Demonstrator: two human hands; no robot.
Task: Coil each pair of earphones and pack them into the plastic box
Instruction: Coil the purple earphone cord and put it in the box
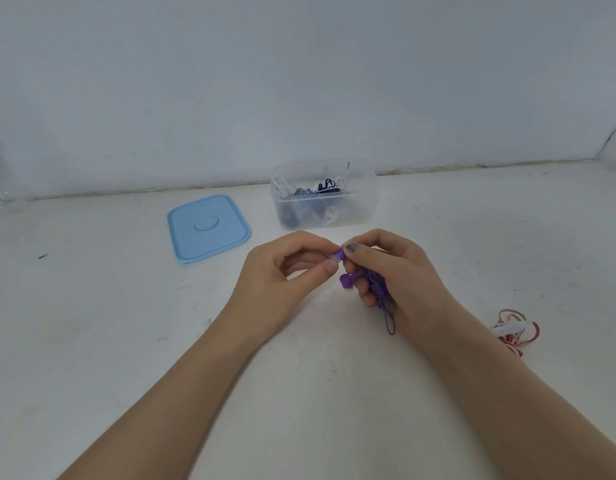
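The fingers of the left hand pinch one purple earbud between thumb and forefinger, right where the two hands meet. The right hand has its fingers curled round the bundled cord of the purple earphones, thumb pressed down on top near that same earbud; the second earbud sticks out below the thumb, and a short loop of cord hangs from the underside of the fist. It looks as though the right hand keeps the coil from springing loose while the left tucks the free end in, so the winding seems nearly finished.

Both hands are held a little above the counter, near its middle. Just behind them, toward the back edge by the wall, stands the clear plastic box, open, with white, blue and dark cords already inside. Its blue lid lies flat to the left of it, out of the way for dropping things in. Near the right edge, beside the right forearm, a pair of red earphones lies loose, likely waiting its turn.
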